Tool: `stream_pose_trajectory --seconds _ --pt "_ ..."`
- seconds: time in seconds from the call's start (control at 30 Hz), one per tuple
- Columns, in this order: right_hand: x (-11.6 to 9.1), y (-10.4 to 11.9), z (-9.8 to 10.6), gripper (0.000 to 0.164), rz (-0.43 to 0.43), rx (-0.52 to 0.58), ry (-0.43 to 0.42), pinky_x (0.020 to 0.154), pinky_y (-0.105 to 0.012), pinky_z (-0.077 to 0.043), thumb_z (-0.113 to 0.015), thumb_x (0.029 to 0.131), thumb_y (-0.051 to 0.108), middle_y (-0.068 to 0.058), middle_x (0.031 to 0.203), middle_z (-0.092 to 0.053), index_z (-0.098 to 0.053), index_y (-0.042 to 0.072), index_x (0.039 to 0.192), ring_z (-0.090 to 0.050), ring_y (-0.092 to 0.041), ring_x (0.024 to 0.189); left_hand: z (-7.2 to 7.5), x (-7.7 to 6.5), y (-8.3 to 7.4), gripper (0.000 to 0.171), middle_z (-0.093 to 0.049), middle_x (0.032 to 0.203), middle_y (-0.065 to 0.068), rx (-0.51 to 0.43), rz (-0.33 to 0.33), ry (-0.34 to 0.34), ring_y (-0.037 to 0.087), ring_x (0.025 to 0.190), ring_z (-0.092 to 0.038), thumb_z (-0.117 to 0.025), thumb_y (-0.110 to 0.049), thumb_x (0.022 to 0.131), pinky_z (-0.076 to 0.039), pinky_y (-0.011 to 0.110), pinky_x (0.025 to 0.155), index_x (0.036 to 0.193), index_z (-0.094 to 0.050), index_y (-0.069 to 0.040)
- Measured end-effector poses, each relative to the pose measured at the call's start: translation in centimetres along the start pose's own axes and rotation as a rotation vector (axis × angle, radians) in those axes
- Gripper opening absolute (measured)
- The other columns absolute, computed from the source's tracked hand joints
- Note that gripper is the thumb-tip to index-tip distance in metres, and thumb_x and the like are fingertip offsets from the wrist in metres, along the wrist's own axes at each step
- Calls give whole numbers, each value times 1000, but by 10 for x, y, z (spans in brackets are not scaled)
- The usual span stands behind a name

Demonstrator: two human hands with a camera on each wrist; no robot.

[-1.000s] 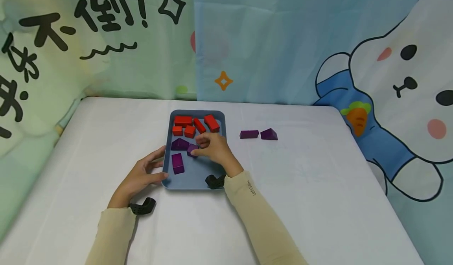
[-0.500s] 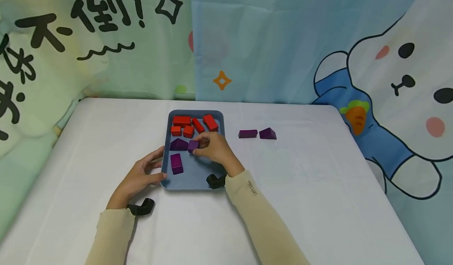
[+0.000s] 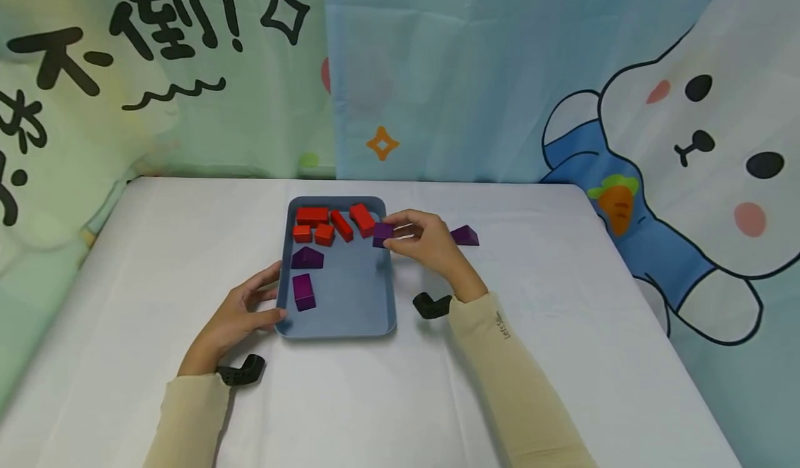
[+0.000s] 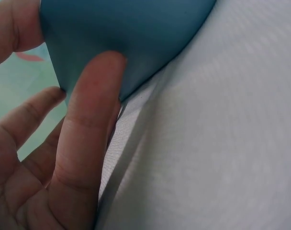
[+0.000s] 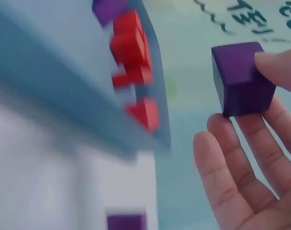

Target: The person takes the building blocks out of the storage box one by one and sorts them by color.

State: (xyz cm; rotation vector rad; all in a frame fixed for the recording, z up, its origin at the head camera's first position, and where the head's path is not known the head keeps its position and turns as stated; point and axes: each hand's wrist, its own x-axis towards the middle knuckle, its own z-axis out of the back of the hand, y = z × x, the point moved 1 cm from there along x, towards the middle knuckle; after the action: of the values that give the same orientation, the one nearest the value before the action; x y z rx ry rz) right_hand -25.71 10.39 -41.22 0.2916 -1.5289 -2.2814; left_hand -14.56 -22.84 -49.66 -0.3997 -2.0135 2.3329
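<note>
In the head view my right hand [image 3: 431, 242] pinches a small purple cube [image 3: 382, 235] over the right rim of the blue-grey tray [image 3: 350, 301]. Up close in the right wrist view, the thumb is on one face of this cube [image 5: 243, 79] and fingertips support it from below. My left hand [image 3: 240, 315] holds the tray's left side; its thumb [image 4: 90, 115] lies straight against the tray wall in the left wrist view. Inside the tray lie a purple triangular block [image 3: 307, 258] and a purple rectangular block [image 3: 303, 292].
Several red blocks [image 3: 312, 216] are grouped at the tray's far end. A purple wedge-shaped block [image 3: 465, 235] lies on the white tablecloth [image 3: 562, 329] beyond the right hand. The printed curtain [image 3: 437, 72] hangs behind the table.
My right hand has carried the purple cube from beside the triangular block, rightward and away, to the tray's right rim. The left hand keeps its place. The head view has shifted slightly.
</note>
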Motion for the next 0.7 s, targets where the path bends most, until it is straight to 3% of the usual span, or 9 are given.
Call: stream_pose_trajectory --seconds 0.17,0.33,0.5,0.7 --pt "-8 -6 46 38 -16 -103 -23 90 -24 -57 -75 99 1 -27 130 -71 -69 -9 135 -70 -40 114 0 -2 -1 91 -37 170 27 -6 -3 2 48 144 -47 -78 -5 91 -62 33 76 170 -33 -5" --pt "-15 -11 85 41 -47 -196 1 100 -34 -57 -72 102 1 -28 137 -68 -65 -9 141 -67 -41 122 2 -6 -1 90 -37 169 28 3 -6 -6 49 143 -47 -78 -3 91 -61 33 74 169 -33 -4" --pt "-21 -19 116 44 -58 -282 17 115 -53 -46 -68 104 -1 -28 146 -62 -58 -11 147 -59 -43 135 1 -7 -1 90 -36 169 29 15 -5 -2 50 144 -46 -78 -4 92 -61 32 75 170 -33 -4" --pt "-28 -38 146 44 -98 -365 19 117 -57 -43 -62 106 -4 -33 147 -58 -54 -14 149 -57 -47 136 -2 -6 -2 91 -35 170 28 26 10 2 50 145 -45 -78 -6 92 -61 32 76 170 -32 -6"
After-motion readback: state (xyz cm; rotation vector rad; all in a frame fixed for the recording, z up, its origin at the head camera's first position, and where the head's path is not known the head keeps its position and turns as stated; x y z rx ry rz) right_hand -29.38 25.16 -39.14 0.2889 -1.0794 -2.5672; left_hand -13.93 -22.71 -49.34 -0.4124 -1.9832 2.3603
